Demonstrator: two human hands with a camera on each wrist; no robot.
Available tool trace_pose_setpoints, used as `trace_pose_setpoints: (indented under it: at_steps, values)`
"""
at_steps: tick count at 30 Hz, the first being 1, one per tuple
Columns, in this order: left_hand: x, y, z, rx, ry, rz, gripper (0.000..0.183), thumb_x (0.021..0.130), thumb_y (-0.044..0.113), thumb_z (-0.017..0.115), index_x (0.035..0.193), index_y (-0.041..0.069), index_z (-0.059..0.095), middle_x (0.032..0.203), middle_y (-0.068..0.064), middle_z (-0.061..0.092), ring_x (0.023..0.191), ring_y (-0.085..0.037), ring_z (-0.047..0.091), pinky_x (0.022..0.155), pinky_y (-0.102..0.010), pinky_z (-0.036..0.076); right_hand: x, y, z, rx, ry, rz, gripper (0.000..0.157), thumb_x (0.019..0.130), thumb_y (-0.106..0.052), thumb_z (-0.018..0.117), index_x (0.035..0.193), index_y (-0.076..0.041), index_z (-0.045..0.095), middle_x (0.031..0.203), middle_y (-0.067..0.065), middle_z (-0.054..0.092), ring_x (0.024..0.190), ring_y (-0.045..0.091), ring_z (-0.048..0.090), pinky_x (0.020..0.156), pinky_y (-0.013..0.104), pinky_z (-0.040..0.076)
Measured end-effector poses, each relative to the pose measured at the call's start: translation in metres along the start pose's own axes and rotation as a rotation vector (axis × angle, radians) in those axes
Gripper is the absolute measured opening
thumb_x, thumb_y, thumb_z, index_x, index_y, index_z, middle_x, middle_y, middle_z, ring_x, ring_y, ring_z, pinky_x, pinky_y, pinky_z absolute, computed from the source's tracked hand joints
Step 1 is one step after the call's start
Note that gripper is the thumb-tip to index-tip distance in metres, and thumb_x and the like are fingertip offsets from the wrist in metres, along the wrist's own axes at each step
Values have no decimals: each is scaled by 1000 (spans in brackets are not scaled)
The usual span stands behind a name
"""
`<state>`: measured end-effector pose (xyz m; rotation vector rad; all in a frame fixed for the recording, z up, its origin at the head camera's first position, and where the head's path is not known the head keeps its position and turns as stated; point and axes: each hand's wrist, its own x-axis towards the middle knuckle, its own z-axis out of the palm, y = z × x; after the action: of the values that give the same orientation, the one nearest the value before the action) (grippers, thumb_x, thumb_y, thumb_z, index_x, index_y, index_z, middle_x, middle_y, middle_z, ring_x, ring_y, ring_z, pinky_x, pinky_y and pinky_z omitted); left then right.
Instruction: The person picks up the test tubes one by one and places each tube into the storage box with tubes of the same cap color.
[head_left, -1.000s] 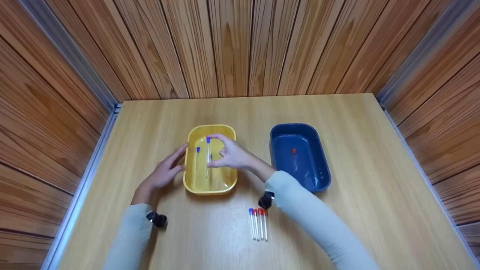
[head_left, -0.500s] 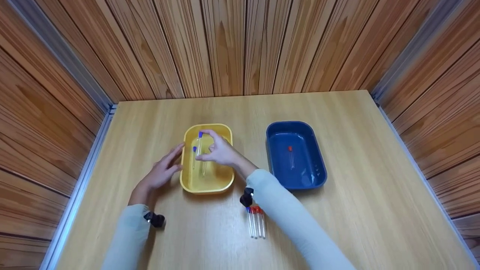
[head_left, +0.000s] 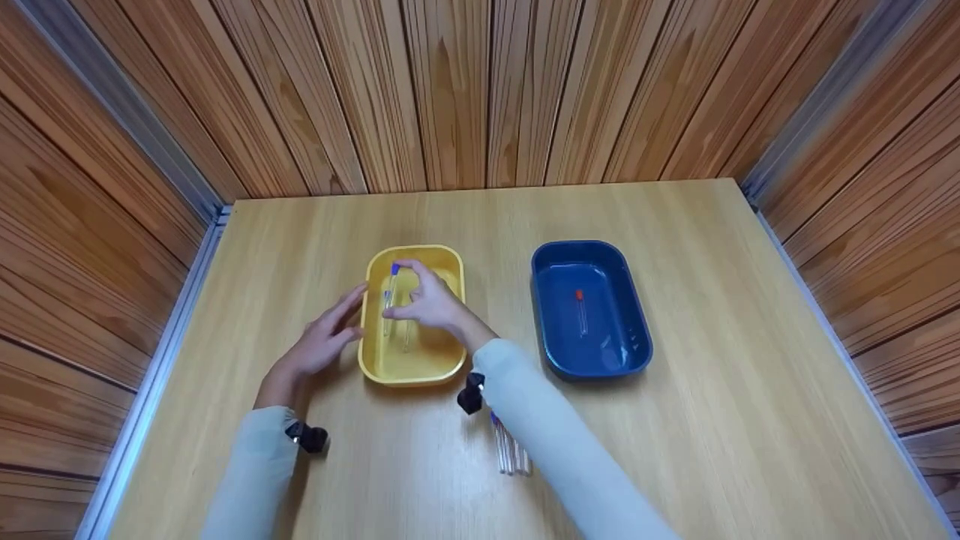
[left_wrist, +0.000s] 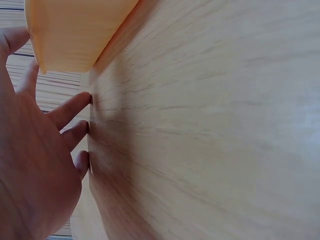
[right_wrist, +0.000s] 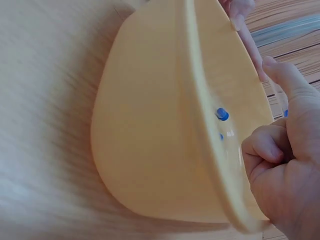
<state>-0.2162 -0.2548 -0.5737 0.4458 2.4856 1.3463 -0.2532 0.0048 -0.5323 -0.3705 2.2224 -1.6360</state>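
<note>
Right hand (head_left: 433,300) holds tube (head_left: 392,283); sleeve (head_left: 566,442) part-hides tube row (head_left: 505,454).

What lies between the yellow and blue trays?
In the head view, the right forearm, with wrist camera, crosses the near part; beyond is bare tabletop.

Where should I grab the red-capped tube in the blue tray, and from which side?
I'd pinch the red-capped tube just below its red cap, across its long sides, from above: it is slim, appears to lie flat on the floor of the blue tray, and the raised walls likely hinder a sideways approach.
</note>
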Motion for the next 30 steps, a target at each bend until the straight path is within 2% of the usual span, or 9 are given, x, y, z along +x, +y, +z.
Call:
trace_pose_setpoints:
  at_steps: [5,13,16,19,23,25,27,30]
  values:
    - [-1,2,-1,-10,-8,1,73,117,28,58,182,30,24,190,-12,23,177,-44,21,141,-75,12,2,5,9,28,7,38,94,93,-10,93,171,-14,41,181,23,38,162,55,46,135,57,43]
    - [0,2,-1,-4,-14,-11,73,118,31,57,182,32,22,191,-10,21,178,-44,17,140,-77,10,2,8,19,32,29,90,91,92,-9,92,169,-12,44,178,22,43,160,52,50,134,53,45]
    - [0,0,-1,3,-12,-18,73,118,32,56,182,33,21,192,-10,20,179,-44,16,140,-77,10,2,10,23,17,37,101,91,91,-10,93,168,-11,45,174,22,48,153,47,59,130,50,51]
    - [-1,-1,-1,4,-14,-18,73,119,32,55,182,31,20,192,-10,18,179,-44,14,140,-77,10,2,14,26,-12,33,117,91,91,-12,94,169,-12,46,170,21,53,136,38,67,118,43,57]
    - [-3,0,1,-5,-17,-23,72,119,32,55,182,30,20,192,-10,18,179,-43,14,141,-75,10,1,16,29,-33,22,141,92,92,-14,94,170,-14,45,166,19,57,118,25,66,109,38,57]
    - [-3,1,1,-11,-12,-27,71,119,31,55,182,30,21,192,-10,20,179,-43,15,141,-74,10,1,17,30,-37,20,145,92,92,-14,95,169,-15,46,165,19,58,115,23,65,110,38,57]
    - [-3,1,1,-11,-5,-23,72,118,28,55,182,30,22,191,-12,23,178,-43,18,141,-74,11,1,17,30,-47,23,134,92,91,-13,95,168,-13,47,163,20,59,114,26,67,113,41,58]
    - [-2,1,0,-6,7,-8,73,117,22,56,182,28,24,189,-14,27,177,-44,21,141,-74,13,1,16,31,-81,35,117,92,89,-11,95,167,-11,48,164,22,59,127,33,71,122,45,55]
